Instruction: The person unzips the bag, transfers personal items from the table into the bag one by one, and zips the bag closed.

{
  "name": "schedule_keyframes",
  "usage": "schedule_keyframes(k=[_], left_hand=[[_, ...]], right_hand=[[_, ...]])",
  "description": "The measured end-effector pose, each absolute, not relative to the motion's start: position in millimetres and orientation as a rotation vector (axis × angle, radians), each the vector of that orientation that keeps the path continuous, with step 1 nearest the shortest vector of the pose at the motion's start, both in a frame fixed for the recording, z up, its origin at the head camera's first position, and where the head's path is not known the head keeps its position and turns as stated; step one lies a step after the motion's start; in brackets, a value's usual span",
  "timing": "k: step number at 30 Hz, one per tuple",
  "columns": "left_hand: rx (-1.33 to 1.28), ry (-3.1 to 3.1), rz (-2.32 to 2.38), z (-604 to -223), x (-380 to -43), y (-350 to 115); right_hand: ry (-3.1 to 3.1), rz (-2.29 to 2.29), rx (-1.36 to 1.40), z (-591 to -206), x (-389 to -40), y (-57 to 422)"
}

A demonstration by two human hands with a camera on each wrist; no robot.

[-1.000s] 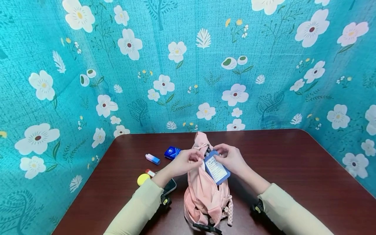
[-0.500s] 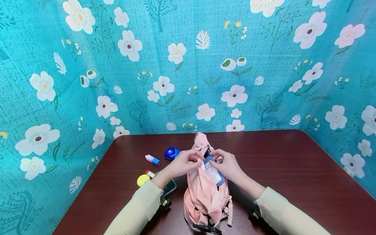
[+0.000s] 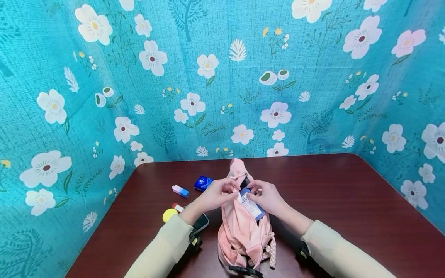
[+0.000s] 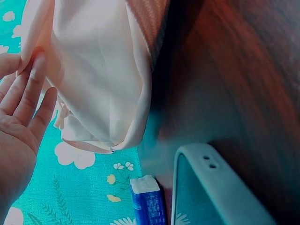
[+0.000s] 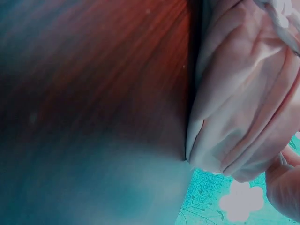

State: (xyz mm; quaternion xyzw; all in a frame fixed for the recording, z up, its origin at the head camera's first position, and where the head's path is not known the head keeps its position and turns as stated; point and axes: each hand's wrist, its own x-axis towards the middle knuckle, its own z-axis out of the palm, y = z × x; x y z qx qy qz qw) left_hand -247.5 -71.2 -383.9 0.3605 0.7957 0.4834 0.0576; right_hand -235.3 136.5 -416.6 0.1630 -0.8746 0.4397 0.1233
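Note:
A pink cloth bag stands on the dark wooden table, its top opening parted. My left hand pinches the left edge of that opening between thumb and fingers. In the left wrist view, the fingers of the left hand meet the bag's pale fabric. A blue ID card holder with a white printed face sits partly within the opening, and my right hand pinches its upper part. Pink folds of the bag fill much of the right wrist view, where only some of the right hand shows.
Left of the bag lie a blue tissue pack, a pink-and-blue stick-shaped item, a yellow disc, a small red-and-white item and a phone. A flowered teal cloth hangs behind the table.
My right hand has moved left and slightly down with the card holder, which now sits deeper in the bag's opening. The left hand keeps its pinch on the edge.

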Motion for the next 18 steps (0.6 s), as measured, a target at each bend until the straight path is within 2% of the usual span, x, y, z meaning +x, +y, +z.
schedule_keyframes(k=[7,18], left_hand=[[1.120,2.418,1.464,-400,-262,-72],[1.125,2.406,1.479,-400,-262,-71]], right_hand=[[-2.581,1.384,0.492,-416,-237,138],[-2.536,1.317,0.504,-418,-235,136]])
